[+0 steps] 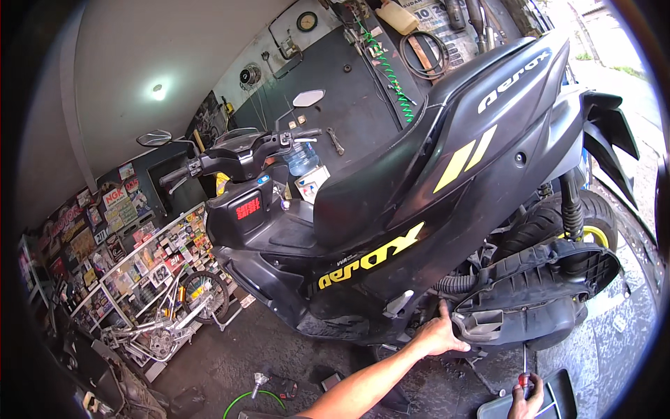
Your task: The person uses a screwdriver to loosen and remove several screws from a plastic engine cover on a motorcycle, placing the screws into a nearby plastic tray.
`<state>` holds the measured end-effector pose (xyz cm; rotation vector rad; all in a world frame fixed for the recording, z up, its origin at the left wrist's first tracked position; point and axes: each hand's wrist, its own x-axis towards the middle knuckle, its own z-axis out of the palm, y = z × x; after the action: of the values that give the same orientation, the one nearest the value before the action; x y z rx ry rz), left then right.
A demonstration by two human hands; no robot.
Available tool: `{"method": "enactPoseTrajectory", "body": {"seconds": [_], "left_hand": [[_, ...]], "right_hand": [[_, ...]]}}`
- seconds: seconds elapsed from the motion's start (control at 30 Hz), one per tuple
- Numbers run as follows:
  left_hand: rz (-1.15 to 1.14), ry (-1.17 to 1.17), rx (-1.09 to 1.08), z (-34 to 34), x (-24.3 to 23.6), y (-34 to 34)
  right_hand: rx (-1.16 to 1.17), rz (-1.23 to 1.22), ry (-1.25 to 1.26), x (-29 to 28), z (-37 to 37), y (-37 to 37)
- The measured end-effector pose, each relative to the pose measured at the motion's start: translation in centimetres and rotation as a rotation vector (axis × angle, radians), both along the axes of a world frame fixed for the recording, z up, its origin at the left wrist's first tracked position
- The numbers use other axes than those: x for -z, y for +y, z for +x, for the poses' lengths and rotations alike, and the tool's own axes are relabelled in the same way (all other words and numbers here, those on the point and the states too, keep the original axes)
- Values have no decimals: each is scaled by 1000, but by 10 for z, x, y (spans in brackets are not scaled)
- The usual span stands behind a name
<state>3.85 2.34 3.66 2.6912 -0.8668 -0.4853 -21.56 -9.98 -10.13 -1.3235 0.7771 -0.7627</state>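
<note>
A black motor scooter (391,202) with yellow markings fills the middle and right of the head view. My left hand (440,336) is at its lower side, by the front end of the black air filter housing (548,276). The index finger points up toward a ribbed hose (455,283) and the thumb stretches right along the lower cover (534,322). My right hand (526,399), at the bottom right, is closed around the red handle of a screwdriver (524,379). Its shaft points up to the underside of the cover; whether the tip touches is unclear.
A dark tray (562,392) lies on the floor by my right hand. An air tool (259,381) with a green hose sits on the floor at the lower left. Behind stand a bare bike frame (167,318) and a display case (150,269). The rear wheel (558,227) is at right.
</note>
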Motion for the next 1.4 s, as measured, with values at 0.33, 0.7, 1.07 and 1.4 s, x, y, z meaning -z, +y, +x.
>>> {"method": "enactPoseTrajectory", "body": {"seconds": [0.33, 0.7, 1.07, 1.4], "left_hand": [[10, -40, -9, 1, 3, -5], [7, -20, -2, 0, 2, -3], [25, -16, 2, -1, -2, -3], [15, -24, 6, 2, 5, -3]], "right_hand": [[2, 57, -29, 7, 2, 0], [-28, 49, -59, 6, 2, 4], [-27, 49, -45, 8, 6, 8], [-17, 41, -54, 8, 6, 8]]}}
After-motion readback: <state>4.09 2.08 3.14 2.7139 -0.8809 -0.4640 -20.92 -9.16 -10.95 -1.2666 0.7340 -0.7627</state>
